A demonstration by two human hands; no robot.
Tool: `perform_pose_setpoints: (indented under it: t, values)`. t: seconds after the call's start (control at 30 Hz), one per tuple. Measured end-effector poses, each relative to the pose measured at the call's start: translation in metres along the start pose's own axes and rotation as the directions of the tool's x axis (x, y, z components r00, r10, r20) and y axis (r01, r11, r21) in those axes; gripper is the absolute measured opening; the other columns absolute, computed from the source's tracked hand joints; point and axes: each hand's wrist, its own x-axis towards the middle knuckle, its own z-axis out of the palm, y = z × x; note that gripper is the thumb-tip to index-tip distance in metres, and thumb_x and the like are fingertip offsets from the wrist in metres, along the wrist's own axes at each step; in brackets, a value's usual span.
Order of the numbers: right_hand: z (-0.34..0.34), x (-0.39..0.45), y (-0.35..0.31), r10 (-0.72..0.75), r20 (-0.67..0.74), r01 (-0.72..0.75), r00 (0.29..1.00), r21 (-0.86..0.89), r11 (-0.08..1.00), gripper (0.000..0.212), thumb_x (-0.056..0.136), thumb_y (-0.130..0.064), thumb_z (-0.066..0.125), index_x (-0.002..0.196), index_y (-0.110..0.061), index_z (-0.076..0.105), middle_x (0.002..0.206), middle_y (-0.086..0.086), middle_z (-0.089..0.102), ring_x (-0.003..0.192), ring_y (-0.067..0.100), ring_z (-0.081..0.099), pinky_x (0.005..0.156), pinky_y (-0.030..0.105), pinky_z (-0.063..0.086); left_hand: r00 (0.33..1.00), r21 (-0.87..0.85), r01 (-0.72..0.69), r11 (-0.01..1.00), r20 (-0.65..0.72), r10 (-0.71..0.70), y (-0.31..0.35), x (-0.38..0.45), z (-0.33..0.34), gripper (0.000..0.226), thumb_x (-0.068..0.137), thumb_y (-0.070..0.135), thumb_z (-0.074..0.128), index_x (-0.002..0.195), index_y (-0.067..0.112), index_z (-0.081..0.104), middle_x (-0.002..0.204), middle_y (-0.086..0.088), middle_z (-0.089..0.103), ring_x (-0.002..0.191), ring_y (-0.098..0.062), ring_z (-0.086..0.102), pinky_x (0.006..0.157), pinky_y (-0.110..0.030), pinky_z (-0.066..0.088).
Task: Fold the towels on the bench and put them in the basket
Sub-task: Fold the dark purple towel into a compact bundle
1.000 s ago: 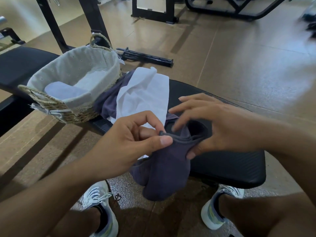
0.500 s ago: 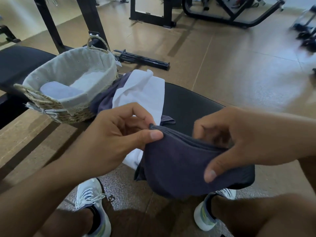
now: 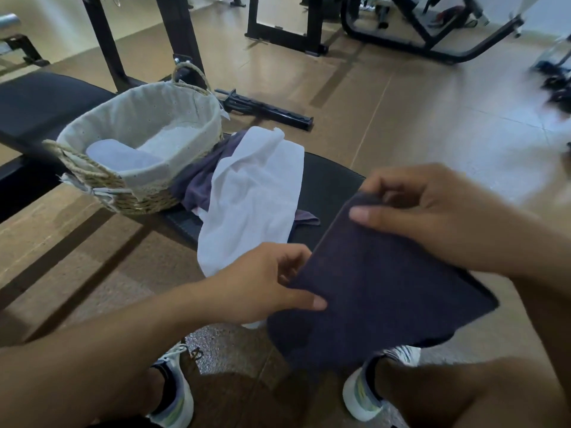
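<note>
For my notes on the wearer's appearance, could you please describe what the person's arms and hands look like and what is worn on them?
Both forearms are bare, with no sleeves in view. The left hand and right hand wear no gloves, and no rings, watch or bands show. The thumbnails look short and plain. No markings can be seen on either arm.

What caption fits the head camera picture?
Left hand and right hand hold a dark purple towel beside a lined wicker basket.

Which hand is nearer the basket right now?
Left. The left hand grips the dark towel just right of the basket; the right hand holds the towel's far edge, farther right.
</note>
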Motion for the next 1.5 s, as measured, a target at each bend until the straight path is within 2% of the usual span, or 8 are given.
perform_pose_setpoints:
  t: [0.17, 0.33, 0.5, 0.7, 0.93, 1.07, 1.2, 1.5]
  values:
    - [-0.033, 0.009, 0.026, 0.229, -0.244, -0.151, 0.942, 0.299, 0.942, 0.013, 0.097, -0.026, 0.063, 0.088, -0.019, 0.07, 0.076, 0.003, 0.077, 0.059, 0.011, 0.069, 0.055, 0.021, 0.055, 0.994, 0.117, 0.069, 0.991, 0.072, -0.078, -0.012, 0.006, -0.003, 0.041, 0.074, 0.046, 0.083, 0.104, 0.021, 0.07, 0.102, 0.004, 0.076, 0.097, -0.02, 0.071, 0.087, -0.054, 0.055]
    - [-0.047, 0.019, 0.074, 0.414, -0.266, -0.352, 0.871, 0.251, 0.902, 0.019, 0.101, -0.031, 0.06, 0.088, -0.02, 0.07, 0.07, -0.004, 0.074, 0.055, 0.006, 0.066, 0.056, 0.026, 0.047, 0.996, 0.094, 0.091, 0.991, -0.011, -0.09, -0.013, 0.009, -0.017, 0.039, 0.074, 0.051, 0.08, 0.096, 0.021, 0.069, 0.096, -0.003, 0.075, 0.095, -0.028, 0.07, 0.089, -0.056, 0.052]
    - [-0.045, 0.027, 0.122, 0.56, -0.137, -0.529, 0.817, 0.206, 0.823, 0.031, 0.103, -0.036, 0.056, 0.101, -0.008, 0.071, 0.104, 0.02, 0.073, 0.081, 0.031, 0.067, 0.068, 0.033, 0.047, 0.962, -0.186, 0.169, 0.968, -0.182, -0.203, 0.003, 0.012, -0.037, 0.029, 0.08, 0.035, 0.083, 0.095, 0.011, 0.075, 0.094, -0.014, 0.077, 0.084, -0.024, 0.071, 0.079, -0.041, 0.05]
    - [-0.046, 0.019, 0.153, 0.689, 0.117, -0.696, 0.715, 0.027, 0.718, 0.035, 0.101, -0.037, 0.059, 0.107, -0.005, 0.073, 0.11, 0.026, 0.07, 0.085, 0.036, 0.066, 0.073, 0.039, 0.049, 0.876, -0.43, 0.463, 0.775, 0.089, -0.474, -0.001, 0.019, -0.044, 0.039, 0.081, 0.031, 0.075, 0.107, 0.004, 0.077, 0.111, -0.018, 0.075, 0.093, -0.025, 0.068, 0.088, -0.036, 0.052]
    - [-0.03, 0.026, 0.176, 0.762, -0.034, -0.756, 0.646, -0.163, 0.634, 0.018, 0.103, -0.02, 0.056, 0.106, -0.004, 0.063, 0.098, 0.019, 0.066, 0.08, 0.032, 0.065, 0.072, 0.044, 0.062, 0.849, -0.439, 0.259, 0.86, -0.321, -0.42, -0.018, 0.04, -0.032, 0.014, 0.086, 0.005, 0.075, 0.095, 0.007, 0.066, 0.09, -0.015, 0.073, 0.063, -0.009, 0.07, 0.053, -0.024, 0.056]
    - [-0.016, 0.039, 0.158, 0.563, -0.225, -0.605, 0.795, -0.351, 0.715, 0.031, 0.086, -0.022, 0.078, 0.113, -0.017, 0.064, 0.115, 0.01, 0.069, 0.104, 0.031, 0.065, 0.087, 0.038, 0.05, 0.855, -0.419, 0.21, 0.883, -0.36, -0.374, -0.012, 0.041, -0.029, 0.012, 0.085, 0.01, 0.078, 0.092, 0.009, 0.068, 0.084, -0.01, 0.074, 0.062, -0.009, 0.069, 0.053, -0.022, 0.053]
    - [0.023, 0.042, 0.091, 0.141, -0.105, -0.156, 0.984, -0.154, 0.976, 0.014, 0.081, -0.028, 0.083, 0.086, -0.031, 0.071, 0.083, -0.011, 0.073, 0.08, 0.01, 0.068, 0.076, 0.033, 0.055, 0.879, -0.452, 0.204, 0.869, -0.306, -0.366, -0.007, 0.038, -0.024, 0.01, 0.088, 0.017, 0.075, 0.085, 0.013, 0.067, 0.081, -0.006, 0.07, 0.064, -0.014, 0.067, 0.055, -0.025, 0.054]
    - [0.085, 0.053, 0.058, -0.087, 0.003, 0.085, 0.996, -0.237, 0.968, 0.026, 0.086, -0.048, 0.074, 0.107, -0.036, 0.066, 0.101, -0.018, 0.06, 0.097, 0.005, 0.055, 0.087, 0.039, 0.052, 0.889, -0.481, 0.223, 0.848, -0.256, -0.379, -0.001, 0.037, -0.024, 0.018, 0.097, 0.021, 0.062, 0.085, 0.011, 0.069, 0.079, -0.01, 0.069, 0.065, -0.019, 0.069, 0.057, -0.029, 0.056]
